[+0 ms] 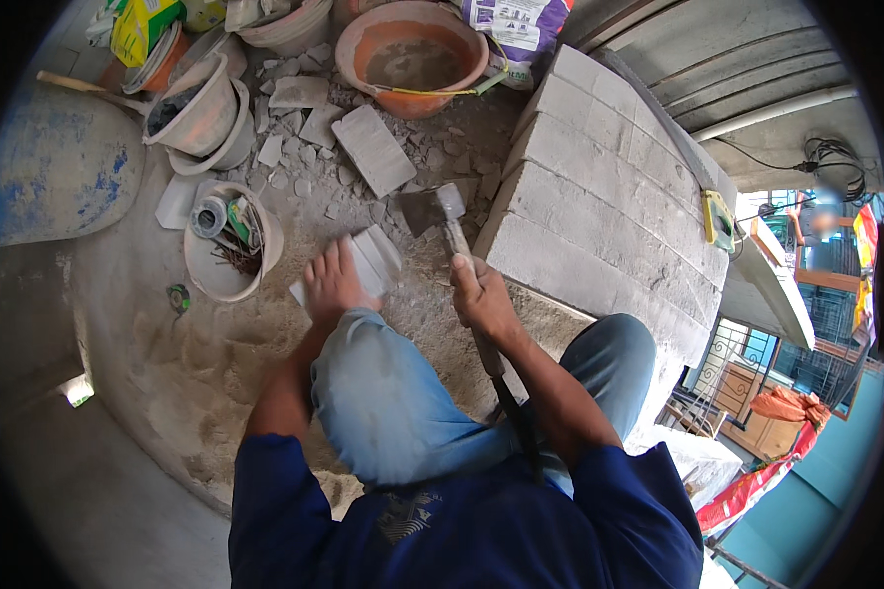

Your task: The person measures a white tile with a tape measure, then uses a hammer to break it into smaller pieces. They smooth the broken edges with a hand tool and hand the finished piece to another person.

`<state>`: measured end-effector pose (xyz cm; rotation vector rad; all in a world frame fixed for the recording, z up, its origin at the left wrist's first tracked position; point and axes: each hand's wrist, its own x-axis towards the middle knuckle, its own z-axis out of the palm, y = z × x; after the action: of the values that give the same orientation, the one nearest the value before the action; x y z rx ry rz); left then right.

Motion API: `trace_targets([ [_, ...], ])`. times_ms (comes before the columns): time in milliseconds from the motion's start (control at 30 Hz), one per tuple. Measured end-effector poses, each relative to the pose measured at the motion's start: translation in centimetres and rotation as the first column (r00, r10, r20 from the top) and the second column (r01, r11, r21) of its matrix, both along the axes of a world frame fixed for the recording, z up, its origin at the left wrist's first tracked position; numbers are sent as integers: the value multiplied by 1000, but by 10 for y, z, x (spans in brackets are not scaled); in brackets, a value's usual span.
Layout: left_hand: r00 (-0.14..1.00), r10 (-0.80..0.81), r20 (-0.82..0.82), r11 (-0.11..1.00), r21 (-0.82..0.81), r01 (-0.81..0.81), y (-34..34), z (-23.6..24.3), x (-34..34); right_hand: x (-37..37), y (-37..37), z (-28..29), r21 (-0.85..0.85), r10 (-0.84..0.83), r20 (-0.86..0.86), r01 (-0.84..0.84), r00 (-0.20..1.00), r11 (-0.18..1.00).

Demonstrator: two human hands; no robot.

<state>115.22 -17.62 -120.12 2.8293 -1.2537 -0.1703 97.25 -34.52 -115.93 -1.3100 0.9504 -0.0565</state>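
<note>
My right hand (484, 302) is closed round the pale handle of a hatchet (424, 213). Its broad metal head points left and hangs just above and right of a pale grey concrete block piece (375, 257). That piece has straight lines across its face and lies tilted on the dusty floor. My left hand (334, 280) presses on its left side and holds it, fingers bent over it. Hatchet and block look apart. Another flat block piece (374, 150) lies farther off among broken chips (295, 123).
A low wall of grey blocks (599, 187) stands on the right, a yellow-handled tool (717, 221) on its far edge. An orange basin (411, 59) sits at the back. On the left are a bucket of tools (228, 270), stacked buckets (194, 118) and a tape measure (178, 298).
</note>
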Motion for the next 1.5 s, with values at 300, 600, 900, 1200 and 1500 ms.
trace_targets([
  [300,821,-135,555,954,-152,260,32,-65,-65,-34,25,-4,-77,0,240,19,971,997],
  [600,889,-170,426,969,-91,228,40,-61,-68,-17,30,-71,-231,104,-57,-115,993,966],
  [900,874,-174,454,963,-108,248,31,-74,-69,11,24,-147,-551,275,-397,-467,876,692],
  [1200,858,-133,496,960,-150,236,30,-51,-67,-14,12,13,-24,60,-3,-60,998,998],
  [1500,887,-139,441,967,-134,218,26,-49,-66,-58,47,8,-20,174,-159,-179,972,984],
])
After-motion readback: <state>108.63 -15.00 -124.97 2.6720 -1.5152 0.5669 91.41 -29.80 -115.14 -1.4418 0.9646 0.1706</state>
